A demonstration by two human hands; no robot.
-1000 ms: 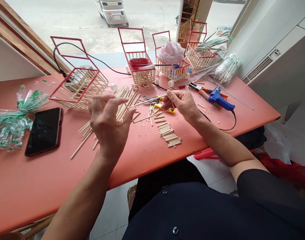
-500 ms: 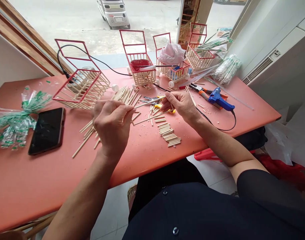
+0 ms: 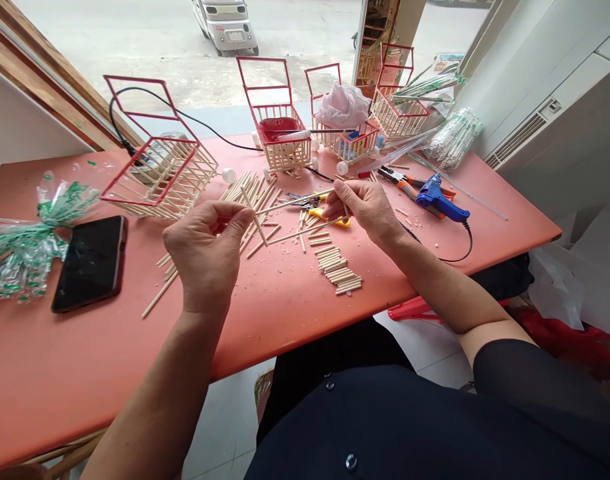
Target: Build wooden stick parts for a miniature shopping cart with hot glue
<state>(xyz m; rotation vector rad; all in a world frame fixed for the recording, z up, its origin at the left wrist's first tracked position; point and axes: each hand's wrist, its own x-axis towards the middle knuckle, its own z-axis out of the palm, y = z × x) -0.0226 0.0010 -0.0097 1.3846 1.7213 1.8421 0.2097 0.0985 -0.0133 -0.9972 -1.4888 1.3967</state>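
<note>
Between my hands, raised over the table, is a small frame of thin wooden sticks (image 3: 301, 201), with two long sides and a short crosspiece at the left. My right hand (image 3: 367, 207) grips its right end between thumb and fingers. At the other end, my left hand (image 3: 207, 243) pinches the frame near the crosspiece, thumb against forefinger. Just beneath lie yellow-handled pliers (image 3: 312, 203), partly hidden behind the frame. A bundle of long sticks (image 3: 252, 190) lies beyond my left hand, and a row of short cut sticks (image 3: 335, 263) lies nearer me.
Several stick-built carts with red handles, including a left cart (image 3: 159, 173) and a middle cart (image 3: 282, 137), stand along the back. A blue glue gun (image 3: 442, 197) and orange-handled pliers (image 3: 399, 180) lie right. A phone (image 3: 89, 263) and plastic wrappers (image 3: 45, 227) lie left.
My left hand has shifted left along the frame, uncovering its short crosspiece. My right hand stays almost in place, still gripping the other end.
</note>
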